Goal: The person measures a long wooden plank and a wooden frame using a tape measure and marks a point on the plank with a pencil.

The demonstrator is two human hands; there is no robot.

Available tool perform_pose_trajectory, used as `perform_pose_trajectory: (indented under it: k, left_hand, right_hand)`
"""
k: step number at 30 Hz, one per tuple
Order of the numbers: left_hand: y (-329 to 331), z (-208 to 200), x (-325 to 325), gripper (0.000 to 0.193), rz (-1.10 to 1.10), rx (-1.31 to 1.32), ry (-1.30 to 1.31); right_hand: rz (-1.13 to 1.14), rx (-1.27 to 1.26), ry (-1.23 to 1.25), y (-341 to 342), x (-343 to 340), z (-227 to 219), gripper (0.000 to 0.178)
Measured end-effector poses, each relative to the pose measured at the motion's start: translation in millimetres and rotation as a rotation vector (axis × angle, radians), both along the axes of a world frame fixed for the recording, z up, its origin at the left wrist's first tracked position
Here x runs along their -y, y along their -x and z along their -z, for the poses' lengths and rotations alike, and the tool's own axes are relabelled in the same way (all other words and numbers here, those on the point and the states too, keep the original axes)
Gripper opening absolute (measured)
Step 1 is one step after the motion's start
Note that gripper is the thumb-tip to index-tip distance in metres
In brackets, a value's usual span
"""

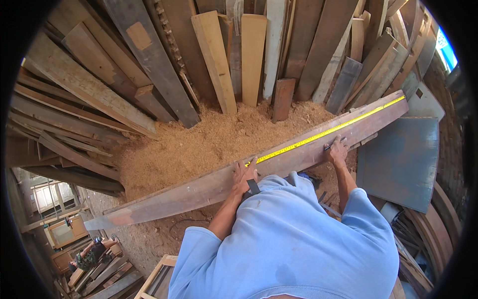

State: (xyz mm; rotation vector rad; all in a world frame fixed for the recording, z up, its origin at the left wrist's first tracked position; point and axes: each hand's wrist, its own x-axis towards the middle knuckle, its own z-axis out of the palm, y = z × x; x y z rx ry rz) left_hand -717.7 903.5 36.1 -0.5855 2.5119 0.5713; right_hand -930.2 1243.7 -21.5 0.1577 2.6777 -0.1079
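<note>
A long brown plank (198, 192) lies slantwise in front of me, from low on the left to high on the right. Along its right half runs a yellow measuring tape (326, 133), pulled out straight near the far edge. My left hand (245, 175), with a dark band at the wrist, presses on the plank and holds the tape's near end between its fingers. My right hand (338, 152) rests on the plank below the tape. Its fingers close around a small dark stick-like thing (327, 146), too small to name exactly.
Sawdust (199, 149) is heaped behind the plank. Many boards (254, 55) lean upright around it. A grey-blue panel (398, 162) stands at right. At lower left, a person (91, 253) is beside stacked timber (112, 276); a wooden frame (155, 279) is near my left side.
</note>
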Motion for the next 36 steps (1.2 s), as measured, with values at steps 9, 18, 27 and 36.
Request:
perform_pose_trajectory:
  k: [9, 18, 27, 36]
  left_hand:
    - [3.8, -6.9, 0.0, 0.061, -0.013, 0.044, -0.01]
    - [-1.0, 4.9, 1.9, 0.062, -0.003, 0.015, -0.004]
    - [3.0, -2.5, 1.5, 0.06, -0.023, 0.049, -0.029]
    - [2.9, -1.5, 3.0, 0.06, -0.006, 0.029, -0.058]
  right_hand:
    - [-0.017, 0.01, -0.004, 0.3, 4.0, -7.9, 0.083]
    - [-0.005, 0.011, -0.004, 0.3, 6.3, -10.0, 0.084]
    - [-0.008, -0.001, -0.028, 0.4, 2.7, -0.5, 0.084]
    - [-0.008, -0.011, -0.026, 0.6, -0.3, 4.4, 0.086]
